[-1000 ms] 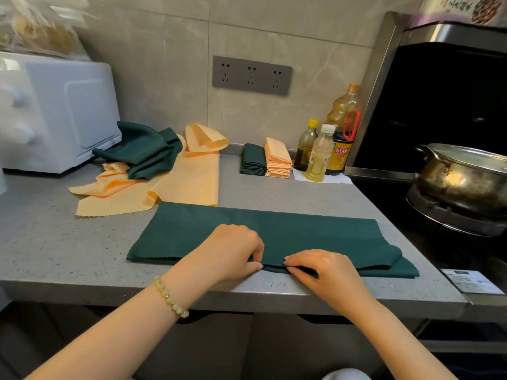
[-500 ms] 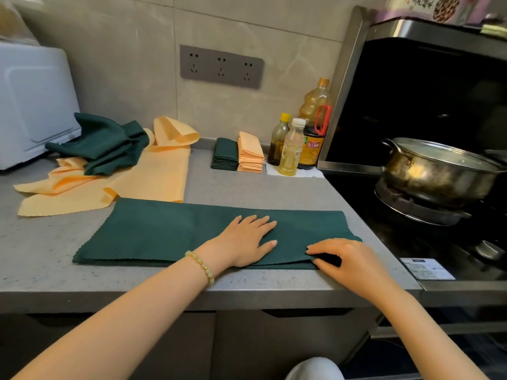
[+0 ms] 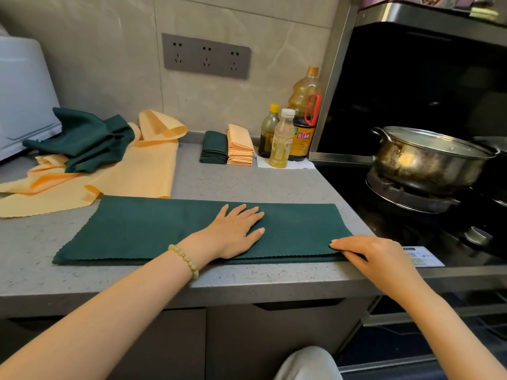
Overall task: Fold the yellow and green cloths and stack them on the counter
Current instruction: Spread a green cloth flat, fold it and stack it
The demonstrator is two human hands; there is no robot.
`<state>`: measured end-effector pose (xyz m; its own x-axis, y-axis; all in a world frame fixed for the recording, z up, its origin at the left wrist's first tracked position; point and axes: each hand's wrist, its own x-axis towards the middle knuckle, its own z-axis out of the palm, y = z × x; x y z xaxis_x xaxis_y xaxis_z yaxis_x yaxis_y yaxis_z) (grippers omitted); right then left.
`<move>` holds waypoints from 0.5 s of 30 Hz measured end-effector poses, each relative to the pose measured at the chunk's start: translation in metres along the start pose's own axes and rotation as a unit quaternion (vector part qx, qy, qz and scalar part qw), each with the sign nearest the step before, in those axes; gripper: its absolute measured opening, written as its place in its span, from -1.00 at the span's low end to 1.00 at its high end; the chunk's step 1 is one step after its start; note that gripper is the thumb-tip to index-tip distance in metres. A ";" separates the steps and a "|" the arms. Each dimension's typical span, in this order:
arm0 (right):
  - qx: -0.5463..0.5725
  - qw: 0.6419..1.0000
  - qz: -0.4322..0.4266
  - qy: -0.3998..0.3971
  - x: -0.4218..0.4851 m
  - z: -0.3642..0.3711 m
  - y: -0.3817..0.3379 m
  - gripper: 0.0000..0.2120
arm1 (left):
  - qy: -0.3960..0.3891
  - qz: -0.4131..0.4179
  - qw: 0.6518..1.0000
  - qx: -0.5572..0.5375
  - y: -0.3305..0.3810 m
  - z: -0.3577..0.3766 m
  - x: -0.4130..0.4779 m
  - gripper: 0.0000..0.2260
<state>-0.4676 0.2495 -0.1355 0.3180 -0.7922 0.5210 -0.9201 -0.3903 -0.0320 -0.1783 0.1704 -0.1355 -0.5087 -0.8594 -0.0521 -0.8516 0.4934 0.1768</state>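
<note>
A dark green cloth [image 3: 153, 229], folded into a long strip, lies flat along the front of the grey counter [image 3: 247, 185]. My left hand [image 3: 236, 231] presses flat on its middle with fingers spread. My right hand [image 3: 375, 256] holds the strip's near right corner, fingers on top and the thumb hidden at the edge. At the back stand a folded green stack [image 3: 214, 148] and a folded yellow stack [image 3: 241, 146], side by side. To the left lie unfolded yellow cloths [image 3: 142, 171] with a crumpled green cloth [image 3: 82, 138] on them.
Three bottles [image 3: 281, 138] stand by the wall right of the stacks. A steel pot [image 3: 428, 157] sits on the black stove [image 3: 397, 215] at the right. A white appliance [image 3: 22, 91] fills the far left. The counter's front edge runs just below the strip.
My left hand went from pinching the near edge to lying flat on the cloth. My right hand slid right along the edge to the corner, and the rumpled right end now lies smooth.
</note>
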 end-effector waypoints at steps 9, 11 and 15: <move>-0.015 1.000 0.027 -0.006 -0.011 0.005 0.002 -0.55 | 0.038 -0.030 0.999 0.014 -0.016 -0.003 -0.002 -0.46; -0.070 0.996 0.043 0.020 -0.012 0.005 0.002 -0.55 | 0.031 -0.035 0.998 0.053 -0.021 -0.002 -0.002 -0.45; -0.076 0.986 0.101 0.105 0.007 0.000 -0.021 -0.56 | 0.029 -0.063 0.997 0.017 -0.025 0.006 -0.003 -0.46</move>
<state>-0.4463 0.2524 -0.1314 0.0840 -0.7255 0.6831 -0.9887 -0.1463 -0.0337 -0.1561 0.1616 -0.1460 -0.3897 -0.9208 -0.0143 -0.9127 0.3841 0.1393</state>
